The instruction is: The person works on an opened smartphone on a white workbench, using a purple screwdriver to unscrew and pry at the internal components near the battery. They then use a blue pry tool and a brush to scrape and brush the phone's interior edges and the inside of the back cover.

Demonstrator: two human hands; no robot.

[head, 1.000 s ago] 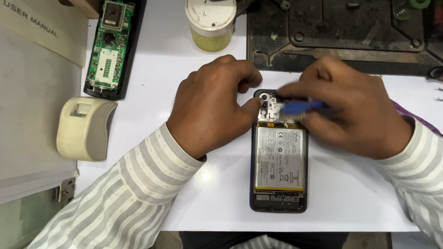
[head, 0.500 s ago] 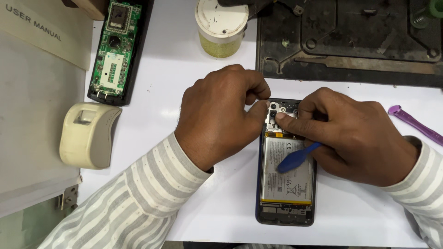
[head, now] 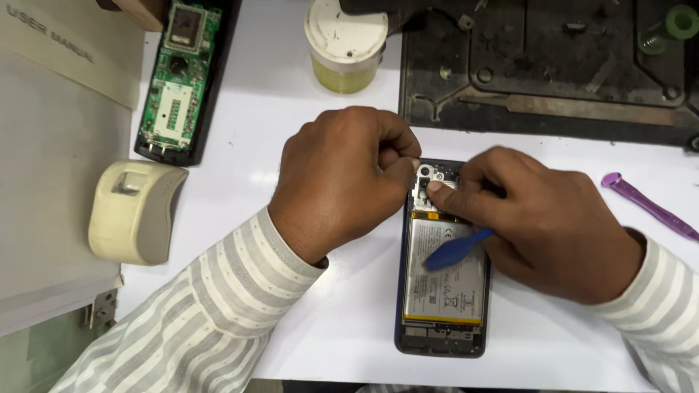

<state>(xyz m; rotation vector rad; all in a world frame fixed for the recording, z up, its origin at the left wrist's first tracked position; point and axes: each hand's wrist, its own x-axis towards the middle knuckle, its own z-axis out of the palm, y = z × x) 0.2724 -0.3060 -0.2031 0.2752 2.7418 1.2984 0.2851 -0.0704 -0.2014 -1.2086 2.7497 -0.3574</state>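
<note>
Phone (head: 443, 291), back off, lies under both hands. Left hand (head: 342, 182) clenched, pinching its top-left edge. Right hand (head: 539, 218) grips blue pry tool (head: 455, 251), now swung palm-side over the battery instead of working the top; right fingertip (head: 437, 188) presses camera bracket.
</note>
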